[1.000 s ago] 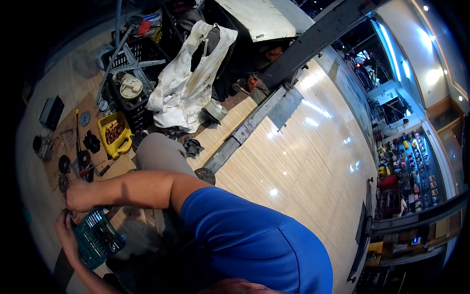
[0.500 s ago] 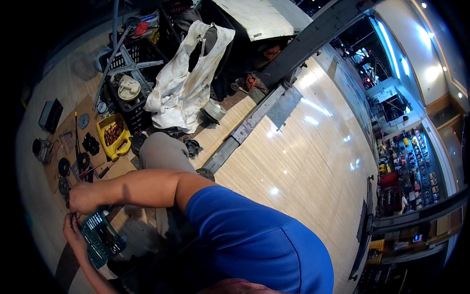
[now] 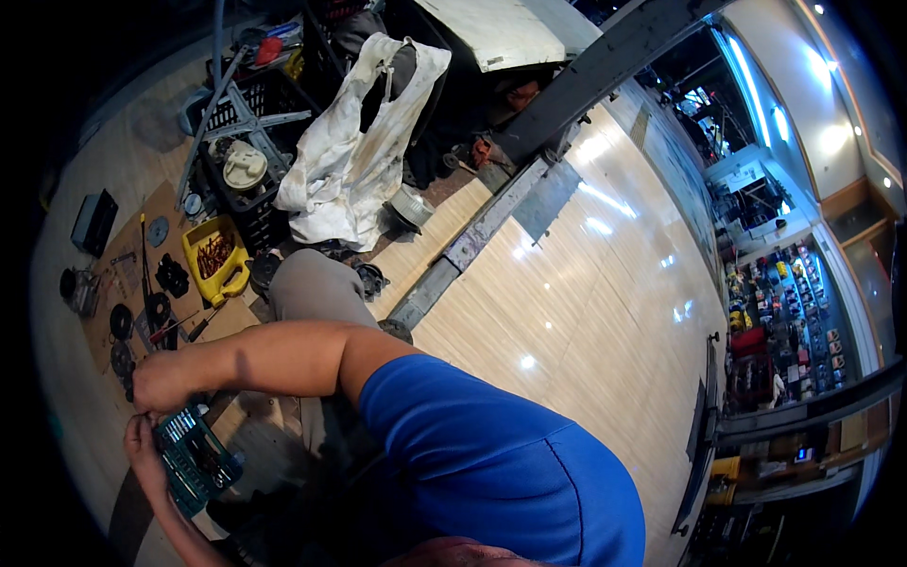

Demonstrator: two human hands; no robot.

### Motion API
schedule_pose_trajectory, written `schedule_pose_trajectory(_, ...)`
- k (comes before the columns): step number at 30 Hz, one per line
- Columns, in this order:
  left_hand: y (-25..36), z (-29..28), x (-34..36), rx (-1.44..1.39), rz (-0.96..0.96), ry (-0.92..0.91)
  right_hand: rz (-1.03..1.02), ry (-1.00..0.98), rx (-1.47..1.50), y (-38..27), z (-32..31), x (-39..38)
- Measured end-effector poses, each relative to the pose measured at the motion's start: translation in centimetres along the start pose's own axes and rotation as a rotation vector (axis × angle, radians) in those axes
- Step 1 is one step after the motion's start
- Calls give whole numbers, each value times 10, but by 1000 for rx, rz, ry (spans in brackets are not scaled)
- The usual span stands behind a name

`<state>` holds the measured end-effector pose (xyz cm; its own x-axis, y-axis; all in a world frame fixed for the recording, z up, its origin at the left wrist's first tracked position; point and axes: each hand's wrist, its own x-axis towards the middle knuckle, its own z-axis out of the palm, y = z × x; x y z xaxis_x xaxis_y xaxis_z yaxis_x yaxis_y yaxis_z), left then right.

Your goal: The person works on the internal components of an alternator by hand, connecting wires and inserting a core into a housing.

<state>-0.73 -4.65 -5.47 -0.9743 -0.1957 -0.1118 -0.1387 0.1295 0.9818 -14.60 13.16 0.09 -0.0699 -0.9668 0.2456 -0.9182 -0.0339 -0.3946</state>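
right hand (image 3: 161, 380) curled, left hand (image 3: 145, 455) just below it, green tool case (image 3: 203, 463) alongside

my right hand is bent into a loose fist with its back turned up, so the fingertips are hidden and i can't make out whether anything is grasped in it. my left hand, nearer to me, has its fingers bent up toward the right one; what lies between the two is too small and dark to read, and i can't say if that hand is clasping something either.

the case lies opened just to the right of my left hand, rows of bright metal bits (image 3: 174, 428) showing inside. just past my right knuckles is a dark round part (image 3: 122, 357), with a black ring (image 3: 121, 321) beyond it on the cardboard (image 3: 102, 276). a red-handled screwdriver (image 3: 159, 335) also lies close beyond that fist.

farther out from my grip, a cut-open yellow jug (image 3: 230, 288) holds reddish-brown small pieces (image 3: 215, 250). to the right of the jug, well away from both hands, a stained white cloth (image 3: 345, 180) hangs down beside a black crate (image 3: 260, 222).
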Motion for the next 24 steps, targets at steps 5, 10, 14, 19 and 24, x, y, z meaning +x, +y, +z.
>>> schedule_pose_trajectory(5, 12, 9, 0, 231, 76, 41, 54, -24, -31, 1, 1, -3)
schedule_pose_trajectory(10, 21, 13, -2, 352, 42, -67, 67, -83, -103, 7, 11, -3)
schedule_pose_trajectory(14, 49, 18, -12, 359, -59, -75, 67, -73, -105, 0, 4, -1)
schedule_pose_trajectory(19, 22, 13, -6, 388, 92, -7, 79, 15, -96, 4, 1, -8)
schedule_pose_trajectory(24, 11, 13, 1, 454, 45, 14, 72, 64, -161, 13, 11, -5)
